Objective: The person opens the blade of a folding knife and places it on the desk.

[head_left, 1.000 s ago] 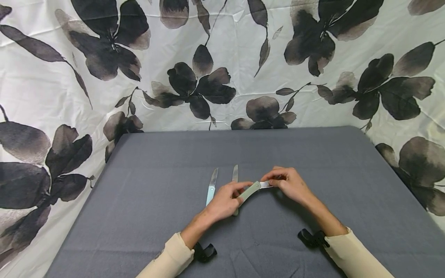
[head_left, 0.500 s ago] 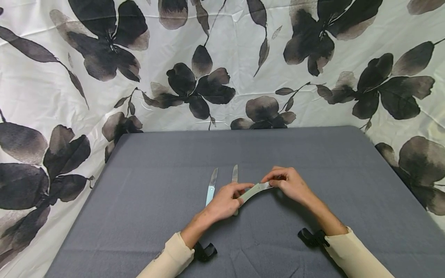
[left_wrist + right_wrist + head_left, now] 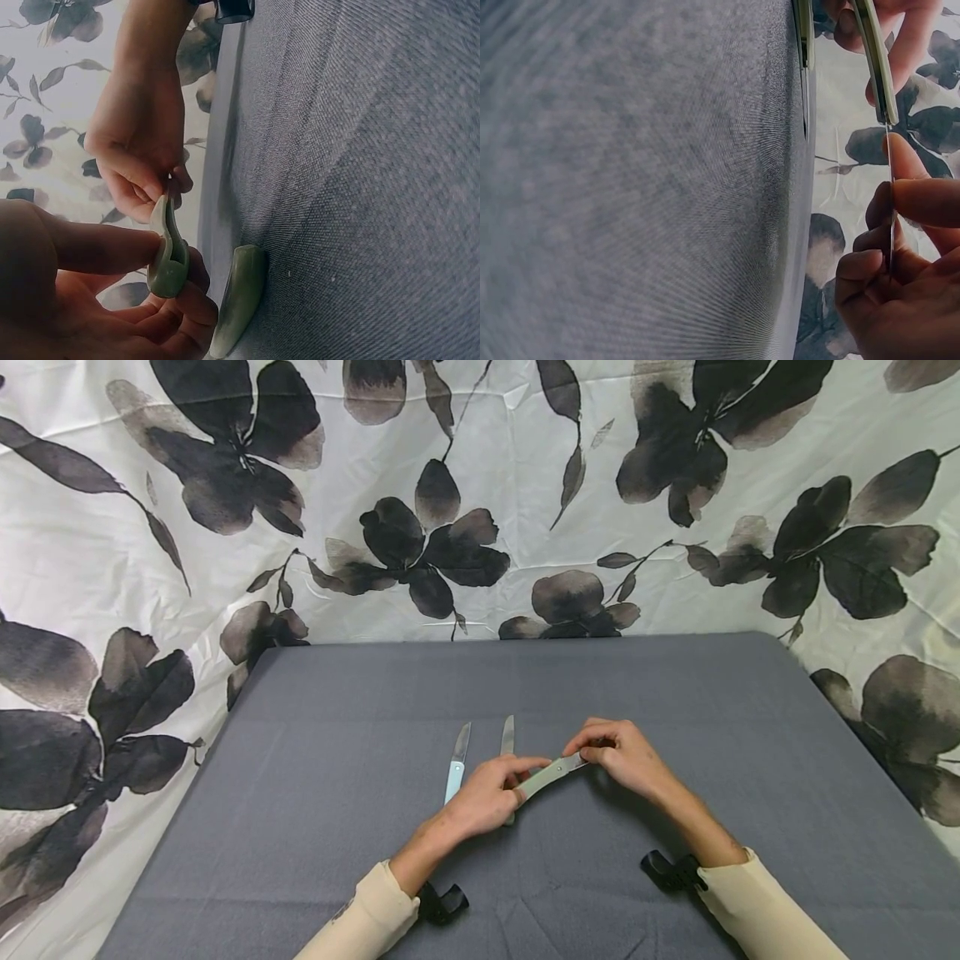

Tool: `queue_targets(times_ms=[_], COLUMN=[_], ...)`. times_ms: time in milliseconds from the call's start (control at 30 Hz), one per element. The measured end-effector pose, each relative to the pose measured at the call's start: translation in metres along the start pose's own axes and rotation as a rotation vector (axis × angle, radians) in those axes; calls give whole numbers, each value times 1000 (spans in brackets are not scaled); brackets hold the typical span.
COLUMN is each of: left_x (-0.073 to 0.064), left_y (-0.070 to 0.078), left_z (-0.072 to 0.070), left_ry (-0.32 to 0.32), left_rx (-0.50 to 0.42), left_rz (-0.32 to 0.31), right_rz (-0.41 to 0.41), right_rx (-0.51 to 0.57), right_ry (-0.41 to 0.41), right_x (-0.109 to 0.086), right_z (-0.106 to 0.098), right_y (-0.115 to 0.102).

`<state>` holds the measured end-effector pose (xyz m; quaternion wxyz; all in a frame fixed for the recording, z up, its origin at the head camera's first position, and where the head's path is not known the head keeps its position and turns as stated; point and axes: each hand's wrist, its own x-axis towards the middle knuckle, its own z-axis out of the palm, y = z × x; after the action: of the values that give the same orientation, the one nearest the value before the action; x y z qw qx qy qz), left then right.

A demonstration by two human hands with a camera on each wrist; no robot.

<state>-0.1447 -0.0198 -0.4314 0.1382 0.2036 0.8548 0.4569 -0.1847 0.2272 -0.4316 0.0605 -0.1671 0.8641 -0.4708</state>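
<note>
My left hand [image 3: 483, 793] holds a folding knife [image 3: 546, 775] by its pale green handle, thumb on one side and fingers on the other. The right hand [image 3: 626, 758] pinches the steel blade [image 3: 891, 161], which stands out from the handle's end. In the left wrist view the handle's slot shows. Both hands hold the knife above the table. Below the left hand lies a second green-handled folding knife [image 3: 507, 737], blade out, its handle partly covered by the hand. Left of that is a light-blue-handled knife [image 3: 455, 777], blade also out.
A grey cloth covers the table [image 3: 360, 693]. Behind and beside it hangs a white sheet [image 3: 510, 460] with dark flowers. Black wrist-worn cameras [image 3: 442, 906] sit at both sleeve cuffs, close over the cloth.
The held knife's handle has turned slightly at the pivot and now lies more in line with the blade. Less of the blade shows between the hands, which have scarcely moved.
</note>
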Motion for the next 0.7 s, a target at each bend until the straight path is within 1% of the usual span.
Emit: queue_targets(times_ms=[300,500,700], left_x=[-6,-10,-13], left_y=[2,1,0], left_z=[-2,-2,-2], left_ry=[-24,-37,-33], left_rx=[14,8,-3], left_rz=[5,9,23], right_rz=[6,25,-1], right_rx=[11,20,28], right_ry=[-1,-5,8], right_x=[-5,-8,-10], right_z=[4,6,7], right_y=[-5,-8,-7])
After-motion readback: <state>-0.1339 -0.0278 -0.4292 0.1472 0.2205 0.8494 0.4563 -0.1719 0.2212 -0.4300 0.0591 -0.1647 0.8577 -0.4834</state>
